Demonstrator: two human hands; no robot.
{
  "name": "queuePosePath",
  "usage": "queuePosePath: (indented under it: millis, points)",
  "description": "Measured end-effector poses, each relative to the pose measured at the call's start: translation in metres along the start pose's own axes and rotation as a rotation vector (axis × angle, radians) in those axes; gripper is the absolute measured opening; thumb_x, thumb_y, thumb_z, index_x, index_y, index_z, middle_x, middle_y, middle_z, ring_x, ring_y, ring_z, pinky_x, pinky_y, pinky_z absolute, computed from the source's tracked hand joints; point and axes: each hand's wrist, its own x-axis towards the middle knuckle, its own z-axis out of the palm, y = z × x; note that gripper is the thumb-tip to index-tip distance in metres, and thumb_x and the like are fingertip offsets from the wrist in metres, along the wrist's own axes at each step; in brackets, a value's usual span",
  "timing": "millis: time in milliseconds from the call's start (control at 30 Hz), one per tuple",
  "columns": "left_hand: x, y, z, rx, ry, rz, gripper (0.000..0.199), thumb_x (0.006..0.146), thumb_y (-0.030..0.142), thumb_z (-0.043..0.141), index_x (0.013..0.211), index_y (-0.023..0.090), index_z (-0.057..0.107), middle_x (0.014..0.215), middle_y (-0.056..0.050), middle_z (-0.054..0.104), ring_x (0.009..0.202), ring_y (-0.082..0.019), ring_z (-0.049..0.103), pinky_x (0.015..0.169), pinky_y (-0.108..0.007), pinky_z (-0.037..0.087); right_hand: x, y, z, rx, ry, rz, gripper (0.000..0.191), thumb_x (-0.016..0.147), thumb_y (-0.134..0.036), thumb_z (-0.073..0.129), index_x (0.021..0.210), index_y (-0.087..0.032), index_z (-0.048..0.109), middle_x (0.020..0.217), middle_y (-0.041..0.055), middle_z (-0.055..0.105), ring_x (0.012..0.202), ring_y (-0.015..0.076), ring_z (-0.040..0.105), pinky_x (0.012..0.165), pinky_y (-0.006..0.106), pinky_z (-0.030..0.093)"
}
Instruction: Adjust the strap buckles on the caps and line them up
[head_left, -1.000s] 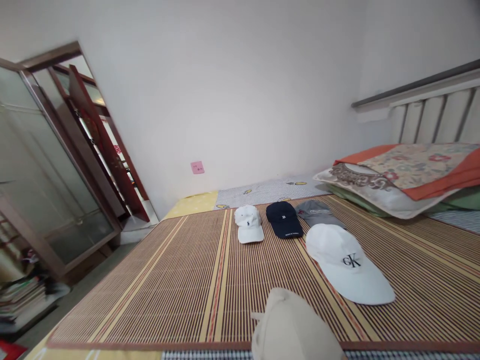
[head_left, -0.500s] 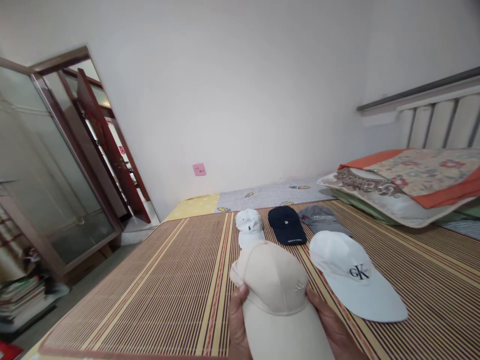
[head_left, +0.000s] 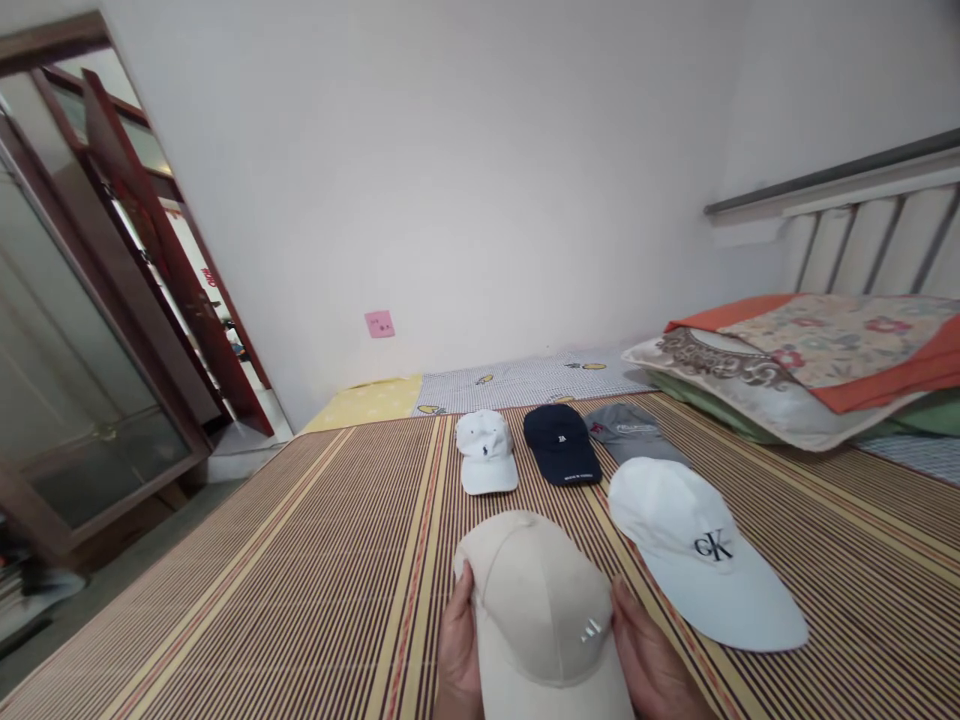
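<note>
A beige baseball cap with a small silver logo is held between both hands at the lower middle, its brim toward me. My left hand grips its left side, thumb on top. On the other side, my right hand grips the edge near the logo. Just right of it lies a white cap with dark letters and a long brim. Farther back sit a small white cap, a navy cap and a grey cap, in a row.
A striped bamboo mat covers the bed beneath the caps. Folded pillows and bedding are piled at the right. A checked sheet shows along the wall. At the left stands a glass-panelled door.
The beige cap has moved slightly down toward me and away from the small white cap, whose brim now shows fully. My view has turned slightly right. Both hands keep their hold.
</note>
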Motion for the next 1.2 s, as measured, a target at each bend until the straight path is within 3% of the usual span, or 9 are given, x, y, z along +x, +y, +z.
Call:
queuePosePath:
  millis: [100, 233, 467, 600, 767, 1000, 1200]
  points:
    - [-0.010, -0.009, -0.004, -0.006, 0.040, 0.001, 0.057, 0.107, 0.053, 0.035, 0.134, 0.020, 0.071, 0.132, -0.010, 0.075, 0.145, -0.027, 0.052, 0.130, -0.043, 0.019, 0.003, 0.002, -0.001, 0.031, 0.055, 0.026, 0.038, 0.063, -0.042, 0.095, 0.094, -0.023, 0.084, 0.100, 0.0080, 0.085, 0.121, 0.0371, 0.069, 0.113, 0.051, 0.049]
    - [-0.012, -0.009, -0.006, -0.017, 0.045, -0.064, 0.057, 0.107, 0.053, 0.034, 0.135, 0.019, 0.071, 0.135, -0.010, 0.074, 0.145, -0.028, 0.052, 0.130, -0.042, 0.019, 0.009, 0.003, -0.010, 0.062, 0.117, 0.025, 0.037, 0.053, -0.040, 0.100, 0.081, -0.022, 0.083, 0.091, 0.0077, 0.085, 0.115, 0.0378, 0.073, 0.110, 0.051, 0.052]
    - [-0.006, -0.011, -0.001, 0.024, -0.021, -0.034, 0.068, 0.107, 0.059, 0.020, 0.148, 0.021, 0.059, 0.151, -0.010, 0.061, 0.153, -0.028, 0.041, 0.131, -0.044, 0.014, 0.012, -0.009, -0.021, 0.010, 0.109, -0.061, 0.043, 0.067, -0.045, 0.093, 0.103, -0.023, 0.084, 0.106, 0.0065, 0.084, 0.124, 0.0350, 0.068, 0.114, 0.047, 0.050]
    - [-0.004, -0.017, 0.001, 0.028, 0.004, -0.031, 0.070, 0.107, 0.059, 0.018, 0.149, 0.019, 0.058, 0.155, -0.010, 0.057, 0.155, -0.027, 0.036, 0.131, -0.042, 0.012, 0.004, -0.012, -0.014, 0.043, 0.104, 0.018, 0.050, 0.068, -0.050, 0.092, 0.107, -0.020, 0.083, 0.109, 0.0093, 0.084, 0.121, 0.0370, 0.070, 0.111, 0.050, 0.052]
    - [-0.005, -0.018, -0.001, 0.033, 0.054, -0.038, 0.067, 0.106, 0.059, 0.023, 0.144, 0.021, 0.063, 0.153, -0.009, 0.060, 0.156, -0.027, 0.036, 0.131, -0.042, 0.012, -0.012, -0.007, -0.009, 0.053, 0.059, 0.138, 0.064, 0.057, -0.059, 0.096, 0.105, -0.018, 0.084, 0.108, 0.0141, 0.083, 0.118, 0.0399, 0.071, 0.110, 0.053, 0.052]
    - [-0.007, -0.012, -0.009, 0.029, 0.086, 0.025, 0.073, 0.104, 0.065, 0.022, 0.141, 0.020, 0.066, 0.145, -0.011, 0.067, 0.154, -0.031, 0.039, 0.131, -0.048, 0.012, -0.004, -0.001, -0.019, 0.059, 0.004, 0.150, 0.050, 0.059, -0.048, 0.097, 0.098, -0.018, 0.084, 0.104, 0.0140, 0.084, 0.117, 0.0403, 0.072, 0.113, 0.054, 0.049]
    - [-0.008, -0.008, -0.008, 0.031, 0.260, -0.167, 0.084, 0.094, 0.080, 0.035, 0.140, 0.018, 0.068, 0.136, -0.017, 0.073, 0.146, -0.041, 0.048, 0.126, -0.056, 0.027, 0.001, -0.001, -0.011, 0.004, -0.019, 0.141, 0.055, 0.063, -0.052, 0.095, 0.106, -0.021, 0.083, 0.111, 0.0124, 0.083, 0.122, 0.0392, 0.070, 0.113, 0.052, 0.050]
